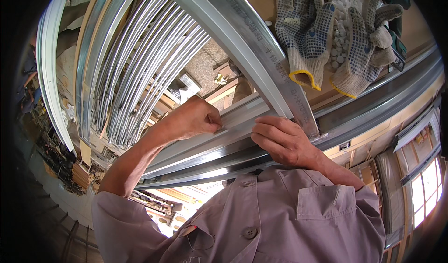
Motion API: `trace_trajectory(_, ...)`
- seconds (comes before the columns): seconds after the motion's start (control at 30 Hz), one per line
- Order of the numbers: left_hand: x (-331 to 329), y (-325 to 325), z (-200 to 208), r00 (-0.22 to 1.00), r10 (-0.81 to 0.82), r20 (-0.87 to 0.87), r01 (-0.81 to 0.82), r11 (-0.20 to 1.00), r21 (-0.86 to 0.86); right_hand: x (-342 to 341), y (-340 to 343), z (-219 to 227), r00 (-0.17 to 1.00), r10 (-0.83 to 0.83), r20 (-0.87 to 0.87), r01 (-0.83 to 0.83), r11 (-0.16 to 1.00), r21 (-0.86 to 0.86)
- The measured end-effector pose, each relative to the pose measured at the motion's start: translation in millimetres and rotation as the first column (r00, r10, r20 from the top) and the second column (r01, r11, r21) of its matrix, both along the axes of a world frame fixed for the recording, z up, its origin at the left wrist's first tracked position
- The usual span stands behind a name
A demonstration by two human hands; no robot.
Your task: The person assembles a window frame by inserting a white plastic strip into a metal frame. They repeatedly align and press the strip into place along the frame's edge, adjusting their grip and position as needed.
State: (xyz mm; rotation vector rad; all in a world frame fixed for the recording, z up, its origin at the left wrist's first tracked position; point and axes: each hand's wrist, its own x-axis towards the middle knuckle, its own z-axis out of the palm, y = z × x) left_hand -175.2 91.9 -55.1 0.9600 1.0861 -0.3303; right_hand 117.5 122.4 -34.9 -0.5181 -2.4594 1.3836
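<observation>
A pale grey metal profile [245, 111] runs crosswise in front of my chest. It meets a second long profile [219, 22] at a corner near my right hand. My left hand [196, 118] is closed over the crosswise profile, thumb and fingers pinched together. Close to the corner, my right hand [285, 140] has its fingers curled and their tips brought together just over the same profile. Whatever either hand pinches, if anything, is hidden by the fingers. Beside the corner lies a flat shiny metal bar [273, 53] with printing on it.
At the upper right, two dotted knit gloves [305, 39] [366, 48] lie on a brown board, with a clear bag of small white round pieces [340, 36] between them. A dark green tool [399, 46] sits beside them. Many thin metal rods [144, 53] stretch away at left.
</observation>
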Motion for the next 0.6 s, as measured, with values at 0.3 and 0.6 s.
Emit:
trace_trajectory(0.3,2.2,1.5,3.0,0.999,0.000,-0.049,-0.002,0.999,-0.048,-0.6,0.7,1.2,1.000,-0.005,-0.001,0.005,1.000,-0.003)
trace_trajectory(0.6,2.9,2.5,5.1,0.998,0.028,-0.055,-0.030,0.999,-0.045,-0.4,-1.0,-0.8,1.000,-0.018,-0.007,0.018,1.000,0.005)
